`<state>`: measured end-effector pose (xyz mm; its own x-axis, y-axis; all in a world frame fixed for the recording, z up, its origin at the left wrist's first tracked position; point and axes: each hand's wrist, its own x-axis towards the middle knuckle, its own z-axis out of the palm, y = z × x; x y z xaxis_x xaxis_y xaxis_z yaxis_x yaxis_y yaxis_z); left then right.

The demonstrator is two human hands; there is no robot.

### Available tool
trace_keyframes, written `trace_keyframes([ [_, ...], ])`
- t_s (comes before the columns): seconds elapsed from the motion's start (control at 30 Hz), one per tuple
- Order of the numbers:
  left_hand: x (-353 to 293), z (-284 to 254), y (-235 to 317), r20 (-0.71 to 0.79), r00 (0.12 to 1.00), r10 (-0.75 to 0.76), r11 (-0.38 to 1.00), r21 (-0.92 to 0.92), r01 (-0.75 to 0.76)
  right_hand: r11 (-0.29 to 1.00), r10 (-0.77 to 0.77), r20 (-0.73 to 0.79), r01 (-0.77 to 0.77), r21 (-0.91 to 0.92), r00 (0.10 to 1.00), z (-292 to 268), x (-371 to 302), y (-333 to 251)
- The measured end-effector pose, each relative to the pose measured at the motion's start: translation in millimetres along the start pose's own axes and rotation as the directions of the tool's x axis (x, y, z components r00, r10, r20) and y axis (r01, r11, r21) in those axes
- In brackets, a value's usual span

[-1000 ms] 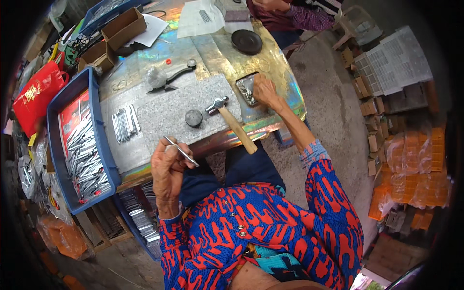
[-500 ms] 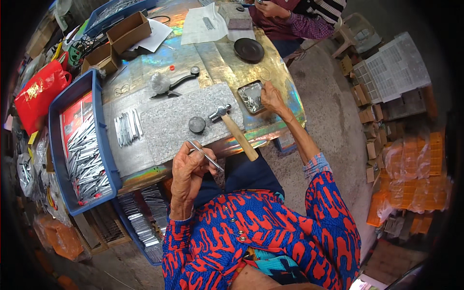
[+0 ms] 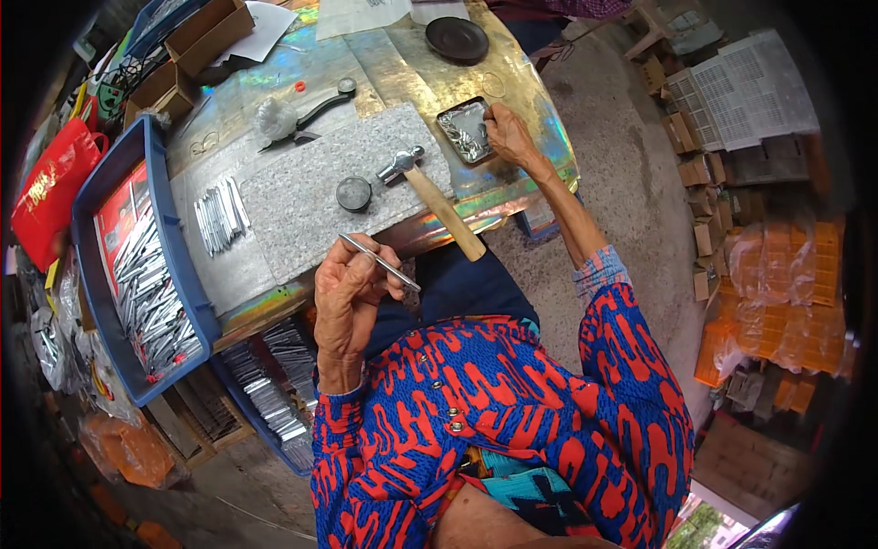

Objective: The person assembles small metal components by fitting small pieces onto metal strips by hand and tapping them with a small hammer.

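Between the fingertips of my left hand, a thin metal rod is held slantwise over my lap, close to the table's front edge. My right hand reaches to the right side of a small dark tray containing little shiny metal pieces. Its fingers are drawn together at the rim; whatever they pinch is hidden. A hammer lies on a grey speckled stone slab, its wooden handle sticking out past the table edge. Left of the hammer head sits a round dark-rimmed piece.
Several metal rods lie in a row left of the slab. A blue bin full of rods stands farther left. Behind the slab are a black-handled tool and a dark round dish. Cardboard boxes stand at the back left.
The view has shifted, so the table things sit higher and slightly left. My left hand still holds the rod; my right hand stays at the tray, its fingers now more tucked in.
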<state>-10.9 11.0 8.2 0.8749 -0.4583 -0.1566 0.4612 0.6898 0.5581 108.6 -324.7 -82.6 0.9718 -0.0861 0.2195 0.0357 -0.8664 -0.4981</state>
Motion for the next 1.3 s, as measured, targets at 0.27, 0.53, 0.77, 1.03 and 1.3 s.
trace_keyframes([
  [0.27, 3, -1, 2, 0.004, 1.0, 0.022, 1.0, -0.004, -0.022, 0.993, -0.102, 0.013, 0.102, -0.059, 0.995, 4, 0, -5],
  [0.53, 0, 3, 1, -0.017, 1.0, 0.0, 0.999, 0.033, 0.0, 0.925, -0.2, 0.05, 0.205, -0.321, 0.979, 13, -6, -11],
  [0.77, -3, 7, 2, -0.007, 1.0, 0.01, 0.999, 0.033, -0.009, 0.923, -0.176, 0.162, 0.22, -0.315, 0.971, 6, 6, -23],
  [1.03, -1, 10, 3, 0.0, 1.0, 0.007, 0.999, 0.051, -0.007, 0.92, -0.206, 0.12, 0.234, -0.314, 0.971, 6, -4, -27],
  [1.3, 0, 13, -1, -0.003, 1.0, 0.001, 0.995, 0.1, 0.0, 0.905, -0.197, 0.185, 0.251, -0.343, 0.963, 7, -7, -30],
])
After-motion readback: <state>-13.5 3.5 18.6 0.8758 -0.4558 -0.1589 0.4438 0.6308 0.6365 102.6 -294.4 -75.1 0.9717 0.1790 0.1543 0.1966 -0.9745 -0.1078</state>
